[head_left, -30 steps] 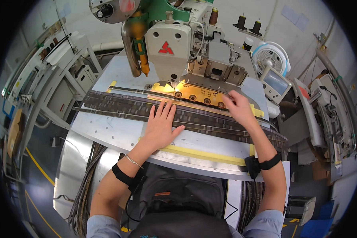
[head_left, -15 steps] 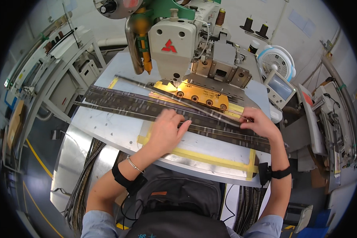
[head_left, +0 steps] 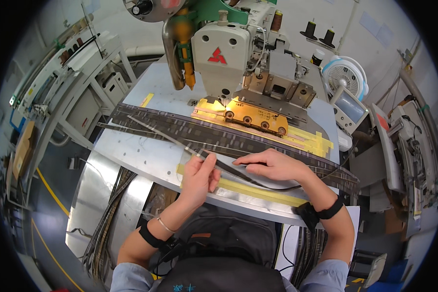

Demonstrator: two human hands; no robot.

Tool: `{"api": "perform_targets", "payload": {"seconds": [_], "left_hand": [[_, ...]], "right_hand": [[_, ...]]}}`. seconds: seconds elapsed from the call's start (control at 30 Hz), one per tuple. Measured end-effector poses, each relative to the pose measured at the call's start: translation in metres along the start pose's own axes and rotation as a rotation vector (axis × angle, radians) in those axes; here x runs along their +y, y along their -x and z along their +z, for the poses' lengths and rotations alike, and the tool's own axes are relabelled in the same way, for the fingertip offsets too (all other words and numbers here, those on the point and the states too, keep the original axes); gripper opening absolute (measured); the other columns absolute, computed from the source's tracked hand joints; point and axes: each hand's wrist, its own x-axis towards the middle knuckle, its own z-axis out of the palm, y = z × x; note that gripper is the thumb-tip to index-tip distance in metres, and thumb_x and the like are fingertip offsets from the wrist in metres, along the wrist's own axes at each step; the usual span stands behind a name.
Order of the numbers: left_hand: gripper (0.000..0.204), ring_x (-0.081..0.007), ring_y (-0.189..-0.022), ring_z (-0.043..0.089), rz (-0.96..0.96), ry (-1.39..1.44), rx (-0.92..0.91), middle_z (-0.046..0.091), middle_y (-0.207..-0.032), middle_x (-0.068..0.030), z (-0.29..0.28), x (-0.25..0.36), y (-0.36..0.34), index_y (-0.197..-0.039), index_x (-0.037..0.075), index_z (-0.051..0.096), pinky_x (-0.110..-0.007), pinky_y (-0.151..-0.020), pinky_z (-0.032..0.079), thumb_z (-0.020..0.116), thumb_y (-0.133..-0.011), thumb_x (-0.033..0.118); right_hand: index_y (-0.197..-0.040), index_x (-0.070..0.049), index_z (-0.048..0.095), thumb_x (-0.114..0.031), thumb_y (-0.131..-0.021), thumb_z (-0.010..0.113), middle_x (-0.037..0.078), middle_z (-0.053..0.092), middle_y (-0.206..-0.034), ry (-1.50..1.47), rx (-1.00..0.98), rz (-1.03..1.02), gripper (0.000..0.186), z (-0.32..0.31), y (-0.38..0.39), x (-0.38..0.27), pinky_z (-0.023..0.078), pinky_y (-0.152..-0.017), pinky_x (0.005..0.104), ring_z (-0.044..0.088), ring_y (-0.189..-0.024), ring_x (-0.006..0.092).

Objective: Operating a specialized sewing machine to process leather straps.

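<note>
A long narrow dark fabric strip [head_left: 166, 135] runs slantwise over the table toward my right forearm. Near its middle my left hand [head_left: 198, 178] pinches it between thumb and fingers. My right hand [head_left: 276, 165] hovers just beyond the strip's near stretch, fingers extended and palm down; I see nothing gripped in it. Beneath both hands lies a wide dark patterned band [head_left: 190, 131], with another thin strip [head_left: 131, 130] along its near side. Behind these, a sewing machine [head_left: 219, 53] stands over a yellow guide plate [head_left: 253, 117] lit by a lamp.
Yellow tape [head_left: 258, 193] marks the front of the pale table [head_left: 131, 151]. Bundles of dark strips [head_left: 104, 228] hang at the front left, others below at the right. A white fan [head_left: 344, 78] and a control screen [head_left: 349, 108] stand at the back right.
The slanting strip has come away from the guide plate toward me. My left hand has closed on it. My right hand has let go of its end and moved left.
</note>
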Motion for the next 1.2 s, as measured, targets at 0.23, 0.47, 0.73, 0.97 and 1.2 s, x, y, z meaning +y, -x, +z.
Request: {"api": "perform_targets", "payload": {"seconds": [0.23,0.47,0.73,0.97,1.2], "left_hand": [[0.021,-0.0068,-0.038,0.043,0.084,-0.115,-0.019,0.054,-0.056,-0.0036,-0.011,0.009,0.013,-0.091,0.006,0.053,-0.019,-0.034,0.028,0.051,-0.099,0.025],[0.050,-0.0074,-0.042,0.049,-0.354,-0.722,-0.205,0.056,-0.050,-0.0049,-0.039,0.036,0.003,-0.063,0.001,0.058,-0.022,-0.040,0.038,0.050,-0.098,0.036],[0.025,-0.0296,-0.091,0.062,0.659,-1.639,0.028,0.065,-0.095,-0.0153,-0.067,0.054,-0.054,-0.094,0.002,0.065,-0.038,-0.074,0.050,0.061,-0.089,0.025],[0.054,-0.0383,-0.127,0.041,0.622,-1.851,-0.015,0.044,-0.137,-0.0219,-0.105,0.040,-0.111,-0.133,0.002,0.046,-0.049,-0.104,0.033,0.051,-0.095,0.040],[0.058,-0.0392,-0.127,0.041,0.504,-1.917,0.036,0.046,-0.134,-0.0230,-0.126,0.045,-0.132,-0.131,0.000,0.047,-0.049,-0.102,0.035,0.048,-0.095,0.045]], "right_hand": [[-0.097,-0.005,0.067,-0.021,-0.086,0.061,0.008,0.065,-0.095,0.513,0.107,-0.140,0.020,0.013,-0.002,0.002,0.049,-0.077,0.0410,0.062,-0.092,0.0299],[-0.097,-0.002,0.065,-0.015,-0.077,0.074,0.008,0.058,-0.084,0.420,0.395,-0.036,0.026,-0.024,0.047,0.025,0.048,-0.064,0.0288,0.057,-0.073,0.0178],[-0.081,0.003,0.059,-0.009,-0.069,0.077,0.016,0.062,-0.077,0.472,0.533,0.393,0.025,-0.075,0.104,0.084,0.046,-0.069,0.0353,0.059,-0.073,0.0295],[-0.082,0.001,0.061,-0.003,-0.067,0.077,0.007,0.058,-0.072,0.385,0.538,0.502,0.022,-0.105,0.142,0.100,0.043,-0.062,0.0297,0.052,-0.068,0.0133],[-0.091,0.002,0.061,0.001,-0.064,0.076,0.009,0.053,-0.080,0.553,0.574,0.202,0.031,-0.097,0.144,0.104,0.043,-0.064,0.0302,0.052,-0.070,0.0201]]}}
